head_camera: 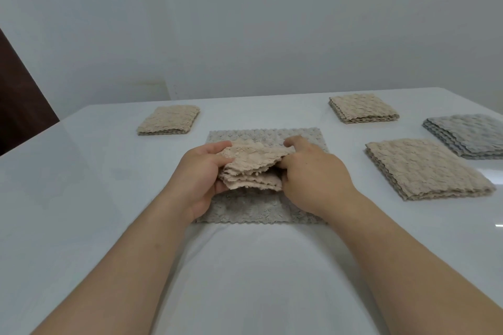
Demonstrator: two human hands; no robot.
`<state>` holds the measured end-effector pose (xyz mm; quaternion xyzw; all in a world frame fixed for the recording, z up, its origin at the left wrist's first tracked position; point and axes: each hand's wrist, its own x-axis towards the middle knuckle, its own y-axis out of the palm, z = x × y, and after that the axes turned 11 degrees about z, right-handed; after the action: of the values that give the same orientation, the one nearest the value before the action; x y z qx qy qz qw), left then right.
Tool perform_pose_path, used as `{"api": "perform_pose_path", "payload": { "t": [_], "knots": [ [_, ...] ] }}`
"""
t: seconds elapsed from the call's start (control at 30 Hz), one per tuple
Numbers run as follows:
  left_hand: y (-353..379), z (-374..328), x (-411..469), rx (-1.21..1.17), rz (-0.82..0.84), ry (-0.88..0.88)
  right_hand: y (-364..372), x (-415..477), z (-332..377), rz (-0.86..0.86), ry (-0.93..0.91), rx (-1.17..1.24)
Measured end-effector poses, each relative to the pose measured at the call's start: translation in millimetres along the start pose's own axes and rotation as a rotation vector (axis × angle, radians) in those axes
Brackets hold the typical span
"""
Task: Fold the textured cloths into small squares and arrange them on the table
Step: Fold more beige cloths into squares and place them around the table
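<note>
White and glossy, the surface is sitting under a plain pale wall, with something dark showing at the far left. Both hands are holding a half-folded beige cloth near the middle, just above a grey cloth that is lying flat and unfolded. The left hand is gripping the left edge, its fingers curling round the layers. The right hand is pinching the right edge, though its knuckles are probably hiding how many layers it is catching. Folded pieces are lying around: a beige square far left, a second beige square far right, a beige stack near right and a grey stack beyond it. The held cloth's near edges are fanning out unevenly, so the risk, as I judge it, is a crooked square. A slackening grip at the set-down could let the layers slip apart, or the bundle could drag and rumple the grey cloth underneath.
</note>
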<state>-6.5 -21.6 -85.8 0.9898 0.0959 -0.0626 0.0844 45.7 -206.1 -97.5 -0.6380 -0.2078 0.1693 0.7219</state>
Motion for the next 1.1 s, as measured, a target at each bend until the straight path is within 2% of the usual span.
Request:
{"api": "perform_pose_path", "payload": {
  "t": [0.17,0.27,0.47,0.67,0.77,0.9,1.1],
  "knots": [
    [-7,-5,0,-0.117,-0.047,0.032,-3,-2,2,0.049,-0.034,0.020],
    [-4,-5,-2,-0.102,-0.038,0.038,-3,-1,4,0.052,-0.067,0.025],
    [-7,-5,0,-0.087,-0.075,0.043,0,-1,6,0.018,0.045,0.008],
    [-13,-8,3,-0.117,-0.120,0.050,0,-6,7,0.108,-0.022,-0.013],
    [-13,-11,1,-0.189,-0.110,0.039,3,-1,1,0.004,-0.150,-0.103],
    [-20,-13,1,-0.270,-0.092,-0.020,13,9,-2,-0.172,-0.314,-0.103],
    [-20,-13,2,-0.287,-0.059,-0.043,19,12,-4,-0.264,-0.305,-0.072]
  ]
}}
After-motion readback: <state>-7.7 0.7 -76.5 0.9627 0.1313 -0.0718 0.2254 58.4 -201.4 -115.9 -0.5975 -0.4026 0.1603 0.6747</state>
